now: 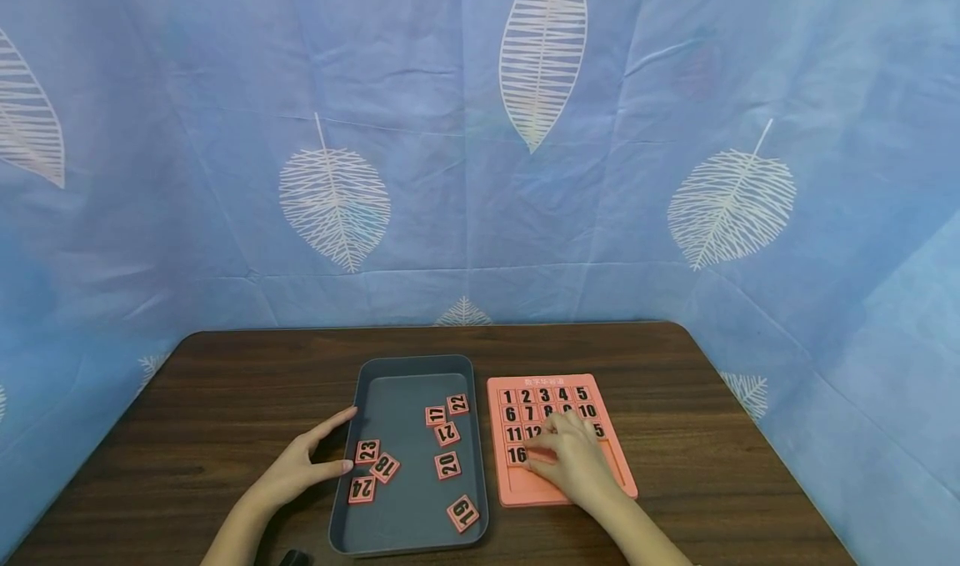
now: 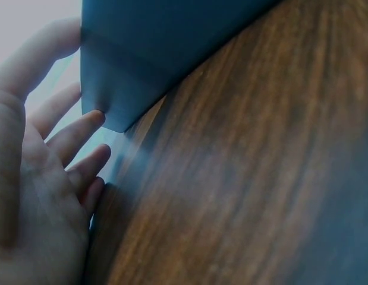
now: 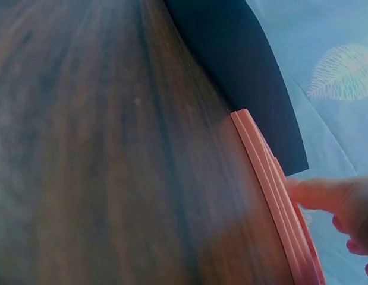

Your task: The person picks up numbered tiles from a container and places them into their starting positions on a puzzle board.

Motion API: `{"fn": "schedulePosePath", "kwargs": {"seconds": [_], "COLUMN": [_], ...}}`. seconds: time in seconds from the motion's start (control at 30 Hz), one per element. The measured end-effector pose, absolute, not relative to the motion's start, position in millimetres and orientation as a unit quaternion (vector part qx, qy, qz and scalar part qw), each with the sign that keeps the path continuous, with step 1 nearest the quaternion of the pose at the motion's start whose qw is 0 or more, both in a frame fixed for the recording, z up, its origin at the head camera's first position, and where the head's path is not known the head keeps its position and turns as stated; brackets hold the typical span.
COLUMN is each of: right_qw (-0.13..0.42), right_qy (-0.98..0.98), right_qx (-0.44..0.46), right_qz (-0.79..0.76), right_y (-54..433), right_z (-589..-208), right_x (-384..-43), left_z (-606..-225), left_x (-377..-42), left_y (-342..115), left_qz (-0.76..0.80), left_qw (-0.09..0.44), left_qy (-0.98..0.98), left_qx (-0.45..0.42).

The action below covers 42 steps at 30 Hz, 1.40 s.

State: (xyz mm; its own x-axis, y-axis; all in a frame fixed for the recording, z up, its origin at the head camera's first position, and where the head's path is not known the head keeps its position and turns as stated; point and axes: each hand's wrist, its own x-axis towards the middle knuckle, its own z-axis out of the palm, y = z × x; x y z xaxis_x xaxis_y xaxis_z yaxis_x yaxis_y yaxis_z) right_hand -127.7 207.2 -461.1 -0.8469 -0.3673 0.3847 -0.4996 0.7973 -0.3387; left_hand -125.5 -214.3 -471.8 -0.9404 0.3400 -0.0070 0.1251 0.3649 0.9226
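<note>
A pink number board (image 1: 517, 494) holds rows of tiles printed from 1 upward, some hidden under my right hand (image 1: 573, 458). The tile marked 16 (image 1: 516, 455) lies at the left of the fourth row. My right thumb and index finger pinch that tile at its right end; the right wrist view shows the thumb (image 3: 317, 193) by the board's edge. My left hand (image 1: 292, 470) is spread beside the grey tray (image 1: 405, 537), fingertips touching its left rim. Loose pink tiles lie in the tray, among them 23 (image 1: 367, 452), 20 (image 1: 447, 465) and 19 (image 1: 462, 513).
Tray and board stand side by side on a dark wooden table (image 1: 712, 449), a narrow gap between them. A small black object (image 1: 295, 558) shows at the near edge, left of the tray. Blue cloth (image 1: 465, 216) with white leaf prints hangs behind.
</note>
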Motion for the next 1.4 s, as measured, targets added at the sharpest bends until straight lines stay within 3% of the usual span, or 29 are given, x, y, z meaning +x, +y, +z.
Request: {"fn": "schedulePosePath", "kwargs": {"seconds": [0.23, 0.43, 1.03, 1.4], "right_qw": [0.189, 0.190, 0.047, 0.022], "right_qy": [-0.916, -0.906, -0.923, -0.934], "right_qx": [0.235, 0.252, 0.321, 0.326], "right_qz": [0.264, 0.282, 0.208, 0.145], "right_y": [200, 178, 106, 97], "right_z": [-444, -424, -420, -431], "right_x": [-136, -148, -204, -213], "left_z": [-474, -474, -473, -473], "left_x": [-126, -126, -126, -127], "left_y": [-216, -215, -215, -216], "left_qz": [0.543, 0.548, 0.542, 0.545], "left_qw": [0.096, 0.093, 0.095, 0.106], "left_qy": [0.822, 0.818, 0.823, 0.820], "left_qx": [0.142, 0.147, 0.140, 0.138]}}
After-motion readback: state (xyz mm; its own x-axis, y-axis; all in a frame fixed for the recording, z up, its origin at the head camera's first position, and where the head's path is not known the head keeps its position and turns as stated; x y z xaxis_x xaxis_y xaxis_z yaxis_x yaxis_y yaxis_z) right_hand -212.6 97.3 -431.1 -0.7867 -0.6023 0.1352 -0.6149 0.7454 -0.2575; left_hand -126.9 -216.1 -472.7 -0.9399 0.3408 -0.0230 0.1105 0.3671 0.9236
